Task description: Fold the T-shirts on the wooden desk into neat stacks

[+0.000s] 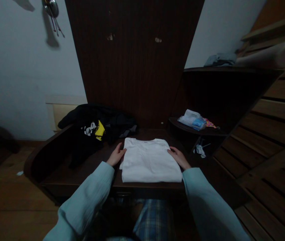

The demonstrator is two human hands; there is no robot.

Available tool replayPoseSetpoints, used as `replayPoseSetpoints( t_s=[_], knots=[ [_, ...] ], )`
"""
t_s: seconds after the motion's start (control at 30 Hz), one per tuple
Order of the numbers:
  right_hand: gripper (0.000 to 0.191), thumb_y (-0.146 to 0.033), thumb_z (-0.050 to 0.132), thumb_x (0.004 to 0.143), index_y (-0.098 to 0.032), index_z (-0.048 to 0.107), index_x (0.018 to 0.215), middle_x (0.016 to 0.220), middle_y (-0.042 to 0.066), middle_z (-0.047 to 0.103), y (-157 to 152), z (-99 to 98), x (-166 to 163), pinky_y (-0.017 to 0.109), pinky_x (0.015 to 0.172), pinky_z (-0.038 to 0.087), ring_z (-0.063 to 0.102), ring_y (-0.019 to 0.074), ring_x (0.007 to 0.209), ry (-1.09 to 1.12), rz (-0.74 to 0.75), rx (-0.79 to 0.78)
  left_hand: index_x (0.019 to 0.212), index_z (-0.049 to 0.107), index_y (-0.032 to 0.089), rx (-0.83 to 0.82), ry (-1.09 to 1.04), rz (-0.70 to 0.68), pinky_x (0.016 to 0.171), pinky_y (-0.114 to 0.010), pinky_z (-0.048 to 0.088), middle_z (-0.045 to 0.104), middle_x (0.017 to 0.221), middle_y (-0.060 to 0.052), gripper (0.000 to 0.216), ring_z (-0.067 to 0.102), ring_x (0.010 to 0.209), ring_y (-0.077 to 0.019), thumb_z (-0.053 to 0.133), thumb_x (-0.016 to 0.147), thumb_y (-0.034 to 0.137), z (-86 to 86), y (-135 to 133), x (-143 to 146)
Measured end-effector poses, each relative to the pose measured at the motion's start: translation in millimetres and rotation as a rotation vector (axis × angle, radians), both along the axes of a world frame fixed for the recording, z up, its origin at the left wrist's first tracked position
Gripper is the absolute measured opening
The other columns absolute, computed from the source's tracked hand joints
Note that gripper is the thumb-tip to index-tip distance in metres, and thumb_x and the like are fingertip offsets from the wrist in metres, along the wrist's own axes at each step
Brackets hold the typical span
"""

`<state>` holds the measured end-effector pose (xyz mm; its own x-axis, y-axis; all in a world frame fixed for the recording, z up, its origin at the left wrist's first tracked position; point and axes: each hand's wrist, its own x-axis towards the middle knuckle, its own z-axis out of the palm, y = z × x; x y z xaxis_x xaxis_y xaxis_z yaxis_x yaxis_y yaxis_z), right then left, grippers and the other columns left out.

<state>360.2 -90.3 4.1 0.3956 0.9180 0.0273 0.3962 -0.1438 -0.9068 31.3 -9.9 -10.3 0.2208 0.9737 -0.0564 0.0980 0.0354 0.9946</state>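
A white T-shirt (150, 162), folded into a neat rectangle, lies flat on the dark wooden bench with its neckline at the far side. At its left edge rests my left hand (116, 155), thumb against the cloth and fingers stretched out beside it. My right hand (179, 158) touches the right edge in much the same way, fingers extended and apart from the thumb. Neither hand lifts the shirt. Behind and left of it is a heap of black clothing (82, 147) with a yellow and white print.
The bench (62, 179) has a raised, curved left end and a tall dark back panel (134, 67). On the right, a corner shelf (195, 129) holds a plastic packet (192, 119). Folded grey cloth (220, 59) sits above. Wooden slats (275, 124) stand at the far right.
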Motion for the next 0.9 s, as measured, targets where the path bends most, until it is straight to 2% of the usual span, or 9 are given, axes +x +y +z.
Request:
replayPoseSetpoints(
  t_s=[0.1,0.2,0.37,0.43,0.5,0.6,0.67,0.77,0.9],
  knots=[
    [0.039,-0.039,0.059,0.064,-0.020,0.057,0.099,0.082,0.004,0.064,-12.7,0.2,2.3,0.031,0.074,0.043,0.059,0.0199,0.080,0.134,0.110,0.003,0.131,0.030,0.012,0.057,0.011,-0.094,0.045,-0.019,0.034,0.049,0.051,0.008,0.077,0.044,0.045,-0.0083,0.064,0.065,0.034,3.6,-12.0,-5.3],
    [0.051,-0.038,0.065,0.058,-0.018,0.052,0.104,0.073,0.002,0.063,-19.8,2.4,2.0,0.030,0.067,0.043,0.059,0.0189,0.072,0.275,0.198,-0.004,0.129,0.031,0.012,0.087,-0.052,-0.149,0.043,-0.018,0.032,0.044,0.049,0.010,0.079,0.040,0.043,-0.0065,0.066,0.062,0.035,5.6,-14.9,-5.8],
    [0.062,-0.042,0.069,0.052,-0.015,0.050,0.105,0.053,-0.006,0.052,-19.7,3.7,-2.2,0.025,0.054,0.038,0.052,0.0130,0.053,0.266,0.165,0.077,0.116,0.047,0.014,0.160,-0.038,-0.100,0.043,-0.018,0.029,0.038,0.048,0.011,0.060,0.036,0.042,-0.0061,0.062,0.063,0.039,4.9,-12.4,-4.4],
    [0.063,-0.044,0.070,0.051,-0.014,0.051,0.103,0.050,-0.007,0.049,-19.9,2.4,-3.8,0.025,0.052,0.037,0.051,0.0134,0.051,0.222,0.123,0.068,0.111,0.051,0.014,0.196,0.027,-0.073,0.045,-0.019,0.029,0.040,0.050,0.009,0.054,0.037,0.045,-0.0070,0.062,0.064,0.038,3.6,-16.6,-5.7],
    [0.064,-0.048,0.068,0.052,-0.014,0.052,0.105,0.055,-0.003,0.055,-24.5,1.4,-4.4,0.027,0.055,0.040,0.055,0.0164,0.057,0.208,0.098,0.041,0.113,0.051,0.014,0.187,0.057,-0.085,0.048,-0.020,0.031,0.044,0.054,0.007,0.054,0.040,0.049,-0.0082,0.061,0.066,0.039,2.1,-26.2,-9.3],
    [0.061,-0.050,0.063,0.059,-0.017,0.052,0.108,0.077,0.005,0.064,-40.9,2.0,-3.0,0.029,0.067,0.043,0.059,0.0206,0.078,0.226,0.091,0.030,0.123,0.043,0.014,0.110,0.013,-0.181,0.054,-0.022,0.035,0.049,0.061,0.005,0.061,0.044,0.056,-0.0093,0.059,0.070,0.041,1.8,-48.0,-17.7],
    [0.059,-0.050,0.062,0.061,-0.018,0.051,0.110,0.084,0.006,0.064,-54.5,3.6,-1.8,0.029,0.070,0.043,0.058,0.0211,0.084,0.243,0.112,0.022,0.128,0.037,0.016,0.063,-0.024,-0.268,0.059,-0.022,0.037,0.051,0.064,0.004,0.066,0.046,0.061,-0.0096,0.059,0.071,0.041,4.2,-62.7,-22.7],
    [0.063,-0.047,0.065,0.059,-0.018,0.050,0.113,0.075,0.002,0.061,-68.7,6.4,-2.4,0.027,0.065,0.042,0.058,0.0187,0.075,0.271,0.181,-0.011,0.130,0.034,0.017,0.033,-0.056,-0.338,0.064,-0.023,0.038,0.052,0.069,0.003,0.070,0.047,0.066,-0.0105,0.061,0.069,0.040,10.9,-76.8,-25.0],
    [0.063,-0.044,0.070,0.053,-0.017,0.053,0.108,0.055,-0.006,0.048,-70.9,7.5,-5.9,0.022,0.054,0.036,0.049,0.0117,0.057,0.282,0.183,0.026,0.114,0.051,0.015,0.078,-0.024,-0.285,0.064,-0.023,0.038,0.056,0.076,0.000,0.056,0.048,0.069,-0.0120,0.063,0.066,0.040,16.5,-78.8,-21.7]
  ],
)
